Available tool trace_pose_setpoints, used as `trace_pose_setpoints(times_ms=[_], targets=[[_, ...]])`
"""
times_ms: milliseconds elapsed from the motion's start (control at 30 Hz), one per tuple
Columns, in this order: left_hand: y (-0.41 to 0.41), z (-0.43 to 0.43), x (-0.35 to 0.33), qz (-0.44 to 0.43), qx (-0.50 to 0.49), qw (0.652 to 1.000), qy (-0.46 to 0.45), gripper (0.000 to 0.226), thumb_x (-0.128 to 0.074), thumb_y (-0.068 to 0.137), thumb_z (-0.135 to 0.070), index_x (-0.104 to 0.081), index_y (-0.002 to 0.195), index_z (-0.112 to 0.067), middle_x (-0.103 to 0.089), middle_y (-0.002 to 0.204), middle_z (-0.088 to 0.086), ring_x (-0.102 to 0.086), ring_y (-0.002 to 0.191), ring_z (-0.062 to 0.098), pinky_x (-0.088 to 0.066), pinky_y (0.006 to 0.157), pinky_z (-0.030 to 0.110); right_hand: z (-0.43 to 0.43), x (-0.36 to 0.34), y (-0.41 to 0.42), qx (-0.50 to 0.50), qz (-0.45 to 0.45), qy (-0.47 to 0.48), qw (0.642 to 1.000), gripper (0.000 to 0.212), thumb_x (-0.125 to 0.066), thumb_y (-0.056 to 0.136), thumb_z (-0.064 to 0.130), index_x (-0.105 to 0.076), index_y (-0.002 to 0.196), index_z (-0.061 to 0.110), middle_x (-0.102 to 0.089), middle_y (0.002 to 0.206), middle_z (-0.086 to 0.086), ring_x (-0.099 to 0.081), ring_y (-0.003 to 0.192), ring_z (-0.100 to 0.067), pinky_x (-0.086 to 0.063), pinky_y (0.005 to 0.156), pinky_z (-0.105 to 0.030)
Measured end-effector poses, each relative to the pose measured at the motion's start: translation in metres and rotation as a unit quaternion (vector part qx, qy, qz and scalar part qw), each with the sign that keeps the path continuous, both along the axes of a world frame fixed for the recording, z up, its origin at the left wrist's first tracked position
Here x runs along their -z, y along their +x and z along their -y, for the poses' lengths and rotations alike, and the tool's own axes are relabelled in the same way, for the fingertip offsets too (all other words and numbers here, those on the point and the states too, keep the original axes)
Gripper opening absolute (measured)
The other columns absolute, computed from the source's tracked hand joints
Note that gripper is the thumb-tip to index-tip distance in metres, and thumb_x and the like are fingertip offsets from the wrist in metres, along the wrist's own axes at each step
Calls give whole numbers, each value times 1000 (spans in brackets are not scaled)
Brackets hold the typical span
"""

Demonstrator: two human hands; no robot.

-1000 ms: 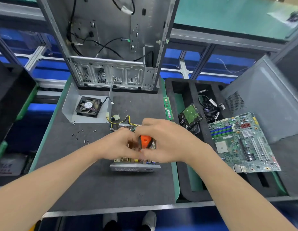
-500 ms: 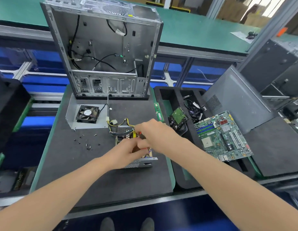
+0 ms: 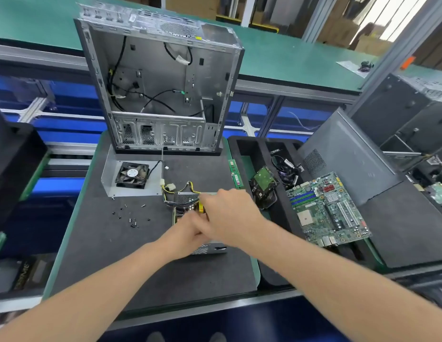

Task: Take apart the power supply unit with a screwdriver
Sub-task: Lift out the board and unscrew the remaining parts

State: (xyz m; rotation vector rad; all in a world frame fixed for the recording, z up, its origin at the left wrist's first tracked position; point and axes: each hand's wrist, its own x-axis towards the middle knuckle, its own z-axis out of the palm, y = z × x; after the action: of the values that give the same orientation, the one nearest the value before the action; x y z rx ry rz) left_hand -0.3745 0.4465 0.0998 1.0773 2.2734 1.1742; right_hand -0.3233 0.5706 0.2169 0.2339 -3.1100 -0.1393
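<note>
Mid-disassembly on the boxy grey metal power supply unit (image 3: pixel 186 199): lies flat near the middle of the dark grey work mat (image 3: pixel 116 255), lid off, with board and parts bare to view and a perforated wall at the far end. Reaches over it with both hands at once. Covers most of the unit with the right hand (image 3: pixel 231 218), back upward, fingers bent down toward the inside; cannot tell whether anything is gripped there. Tucks the left hand (image 3: pixel 188 230) partly under the right, at the near left of the unit; too blurred to tell whether it pinches something or merely steadies the box. Shows no screwdriver anywhere, perhaps hidden beneath the hands. Reads as the board-freeing step, probably working a screw inside the shell. Calls next for pinning the box down with one hand, seating the tip squarely in the screw head, and keeping the bundle of yellow and black cables (image 3: pixel 183 187) at the far end out of the way. Further out: small dark loose screws (image 3: pixel 131 218) scattered to the left on the mat, a black square fan (image 3: pixel 132 174) on a bent grey metal panel (image 3: pixel 109 178), beyond these an upright empty silver computer case (image 3: pixel 160 90), and to the right a black foam tray (image 3: pixel 244 146) holding a hard drive (image 3: pixel 263 178) and a green motherboard (image 3: pixel 328 211).
</note>
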Motion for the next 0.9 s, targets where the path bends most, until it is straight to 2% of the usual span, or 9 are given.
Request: trace_pose_setpoints(times_ms=[100,200,333,500,600,700,767,833,900], targets=[[-1,2,4,-5,15,1000,-24,27,-51,92,-23,-50,66,-15,-57,65,6,-42,63,5,-38,63,25,12,16,-4,125,11,-33,992,23,-56,99,26,-48,79,18,-48,71,-5,-68,81,-32,-38,63,-34],[-3,2,6,3,35,999,-39,30,-55,101,-15,-51,74,-3,-58,72,18,-35,67,12,-35,63,33,10,19,-8,132,49,-40,989,14,-56,94,10,-48,85,18,-37,68,-1,-62,80,-36,-35,64,-34],[-2,0,2,-22,44,999,-15,23,-52,106,-24,-62,89,-10,-65,83,3,-50,74,12,-45,71,26,-19,2,-12,5,130,-114,985,7,-62,92,19,-56,94,18,-46,81,-3,-56,82,-33,-39,64,-36],[-3,1,-1,-38,49,998,-28,46,-37,104,-50,-61,103,-11,-68,96,4,-64,92,24,-52,85,41,-47,-19,-20,-220,225,-142,939,14,-64,94,6,-65,107,9,-51,105,-7,-50,87,-19,-40,73,-33],[0,1,-2,-50,42,997,-30,52,-33,100,-57,-61,95,-13,-64,87,-4,-60,80,12,-49,75,30,-47,-27,-22,-250,228,-116,934,20,-64,94,8,-61,114,10,-55,107,-5,-46,86,-15,-35,74,-27],[1,-1,1,-27,7,999,-14,22,-46,100,-41,-52,80,-32,-59,73,-19,-52,68,1,-43,65,30,-31,-20,-12,-144,139,-49,979,24,-59,95,33,-52,108,14,-54,87,-2,-57,81,-26,-42,67,-36],[0,-2,0,-24,6,1000,-4,33,-54,100,-21,-45,76,-41,-58,70,-25,-52,69,-4,-41,65,19,-11,-10,-4,8,60,17,998,38,-48,100,54,-52,99,17,-47,75,-1,-61,77,-32,-39,62,-37],[-1,-2,1,-37,19,999,-19,41,-55,102,-17,-39,70,-39,-53,64,-18,-49,64,-1,-33,61,16,5,2,-3,107,39,13,993,36,-47,104,49,-59,101,16,-60,85,-5,-67,87,-31,-37,65,-36],[-1,-1,4,-29,26,999,-30,42,-54,103,-17,-37,67,-31,-46,63,-9,-39,59,8,-29,57,23,11,12,-8,127,53,-12,990,13,-53,103,25,-58,103,13,-65,94,-8,-69,95,-36,-38,67,-35]])
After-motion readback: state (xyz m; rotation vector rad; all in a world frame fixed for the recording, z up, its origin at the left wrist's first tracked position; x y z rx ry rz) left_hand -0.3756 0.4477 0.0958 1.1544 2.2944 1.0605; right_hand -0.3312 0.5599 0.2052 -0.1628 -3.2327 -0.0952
